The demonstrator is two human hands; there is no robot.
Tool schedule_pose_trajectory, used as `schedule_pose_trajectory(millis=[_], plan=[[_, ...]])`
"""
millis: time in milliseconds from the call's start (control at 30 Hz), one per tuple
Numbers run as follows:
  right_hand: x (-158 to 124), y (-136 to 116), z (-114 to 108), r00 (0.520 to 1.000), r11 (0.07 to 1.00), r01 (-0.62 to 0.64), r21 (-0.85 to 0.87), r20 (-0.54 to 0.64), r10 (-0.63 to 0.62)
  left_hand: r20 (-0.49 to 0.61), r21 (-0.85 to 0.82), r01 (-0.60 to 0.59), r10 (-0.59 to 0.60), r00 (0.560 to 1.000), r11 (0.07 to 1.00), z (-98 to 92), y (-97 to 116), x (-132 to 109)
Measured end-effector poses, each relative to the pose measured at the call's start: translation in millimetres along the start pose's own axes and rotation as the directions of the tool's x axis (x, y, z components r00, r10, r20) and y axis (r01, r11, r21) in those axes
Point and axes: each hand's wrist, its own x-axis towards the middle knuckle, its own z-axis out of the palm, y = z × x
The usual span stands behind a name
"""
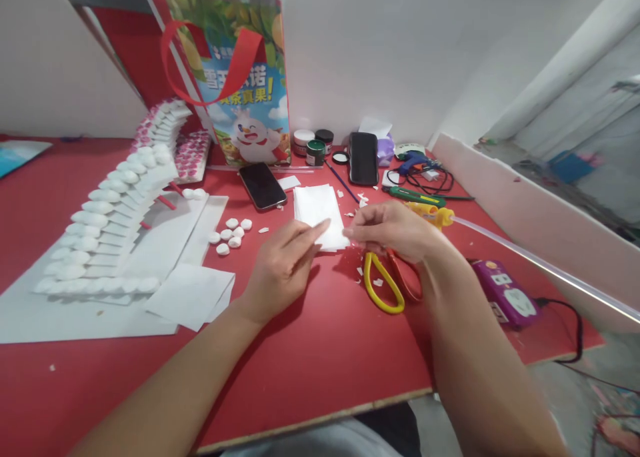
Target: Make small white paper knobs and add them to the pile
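A stack of white paper sheets point(317, 203) lies on the red table in front of me. My left hand point(283, 263) is closed, its index finger reaching over the lower part of the stack and the thumb near its bottom edge. At the stack's right corner, my right hand point(397, 233) pinches with thumb and index finger. What either hand holds is too small or hidden to make out. Below the right hand lie scissors with a yellow handle point(383, 290) and a red one, their blades hidden. White paper scraps point(379, 282) are scattered around them.
At left stands a curved structure of white padded pieces point(100, 223), beside small white pads point(230, 233). A phone point(263, 185), paint jars point(315, 151), a dark case point(363, 158) and a gift bag point(240, 77) stand behind. A glue gun point(433, 213) and purple power strip point(505, 293) are right.
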Motion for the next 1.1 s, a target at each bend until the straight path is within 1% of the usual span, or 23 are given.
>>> schedule_pose_trajectory(millis=[33, 67, 100, 133, 167, 200, 233, 267, 333, 367, 433, 500, 633, 733, 900, 1000, 1100], plan=[[0, 2, -5, 0.988, 0.990, 0.032, -0.136, -0.146, -0.052, -0.025, 0.013, 0.047, -0.047, 0.999, 0.999, -0.5, -2, 0], [1, 4, -8, 0.948, 0.958, 0.051, -0.282, -0.287, -0.135, -0.051, 0.028, 0.095, -0.093, 0.994, 0.995, -1.1, -3, 0], [3, 6, -9, 0.887, 0.909, 0.052, -0.415, -0.398, -0.233, -0.077, 0.044, 0.136, -0.132, 0.988, 0.990, -1.9, -5, 0], [6, 7, -9, 0.825, 0.854, 0.049, -0.517, -0.462, -0.327, -0.098, 0.058, 0.170, -0.164, 0.982, 0.984, -2.8, -7, 1], [8, 9, -7, 0.779, 0.811, 0.059, -0.582, -0.481, -0.401, -0.116, 0.068, 0.198, -0.189, 0.975, 0.978, -3.5, -9, 1], [10, 10, -3, 0.765, 0.788, 0.088, -0.610, -0.465, -0.446, -0.136, 0.072, 0.220, -0.209, 0.968, 0.973, -4.1, -10, 1], [11, 10, 2, 0.777, 0.782, 0.138, -0.608, -0.423, -0.466, -0.154, 0.071, 0.242, -0.229, 0.961, 0.968, -4.6, -10, 1], [12, 10, 9, 0.801, 0.780, 0.196, -0.594, -0.362, -0.477, -0.170, 0.068, 0.264, -0.250, 0.953, 0.962, -4.9, -11, 1], [13, 10, 23, 0.853, 0.753, 0.299, -0.586, -0.190, -0.487, -0.200, 0.063, 0.311, -0.294, 0.935, 0.948, -5.2, -11, 1], [13, 10, 30, 0.868, 0.724, 0.334, -0.604, -0.102, -0.485, -0.212, 0.062, 0.333, -0.314, 0.926, 0.941, -5.2, -12, 0], [14, 10, 41, 0.890, 0.660, 0.361, -0.659, 0.031, -0.456, -0.232, 0.057, 0.358, -0.337, 0.913, 0.932, -5.4, -13, 0], [16, 12, 47, 0.911, 0.631, 0.348, -0.694, 0.091, -0.402, -0.242, 0.047, 0.355, -0.334, 0.911, 0.934, -5.5, -14, 0], [22, 16, 47, 0.944, 0.666, 0.289, -0.688, 0.089, -0.318, -0.220, 0.028, 0.336, -0.322, 0.921, 0.941, -5.8, -16, 0], [24, 15, 45, 0.954, 0.690, 0.253, -0.678, 0.059, -0.293, -0.192, 0.013, 0.338, -0.330, 0.924, 0.941, -5.8, -16, 0], [22, 11, 44, 0.967, 0.773, 0.209, -0.599, 0.009, -0.254, -0.177, 0.007, 0.370, -0.363, 0.915, 0.929, -6.2, -16, -1], [22, 14, 39, 0.963, 0.837, 0.222, -0.500, -0.023, -0.269, -0.176, -0.015, 0.405, -0.401, 0.899, 0.914, -5.9, -18, -1], [22, 16, 32, 0.942, 0.910, 0.255, -0.328, -0.129, -0.310, -0.205, -0.081, 0.462, -0.469, 0.859, 0.883, -4.4, -21, -1]])
